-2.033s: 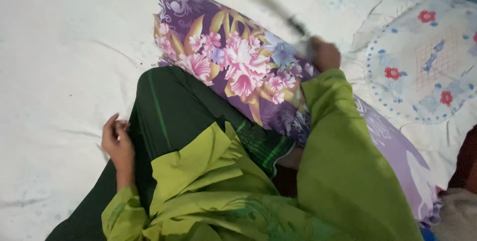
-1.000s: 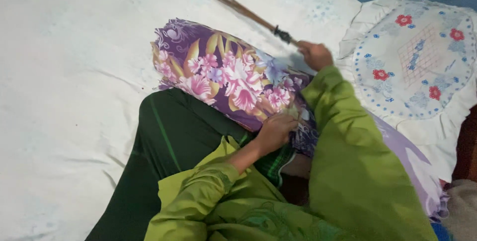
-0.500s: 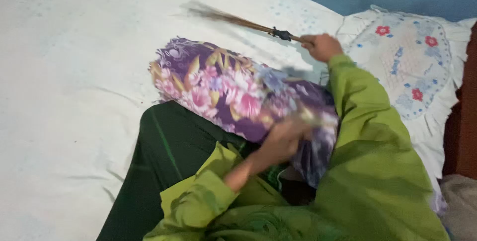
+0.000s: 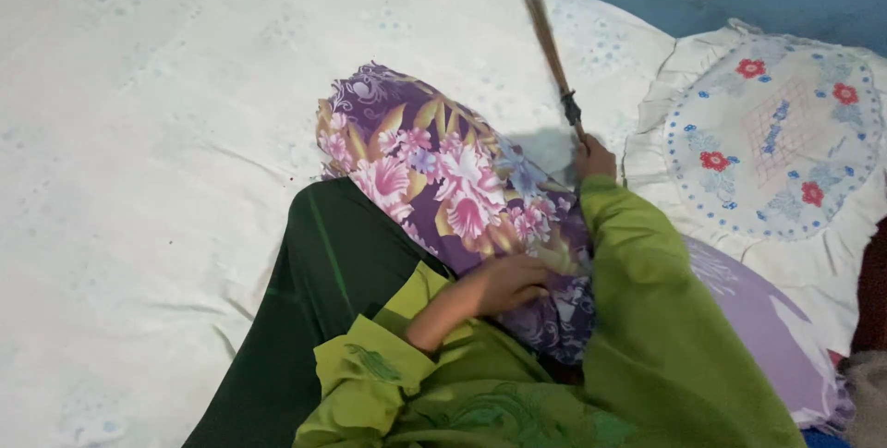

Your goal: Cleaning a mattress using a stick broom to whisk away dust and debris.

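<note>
Overhead, from the head camera, the right hand (image 4: 594, 158) is clenched round the thin end of a brown stick broom of bundled fibres (image 4: 547, 42), its fingers wrapped tight just below the dark binding. The broom's long axis runs steeply up and away toward the far edge of the bed, bristles blurred at the top. The left hand (image 4: 506, 284) lies loosely curled, fingers partly bent, resting on a purple cylindrical bolster of soft cloth printed with pink and yellow flowers (image 4: 443, 180). The bolster lies diagonally across the lap on the white, wrinkled bed sheet (image 4: 139, 134), beside a frilled white pillow with red flowers (image 4: 767, 134).
</note>
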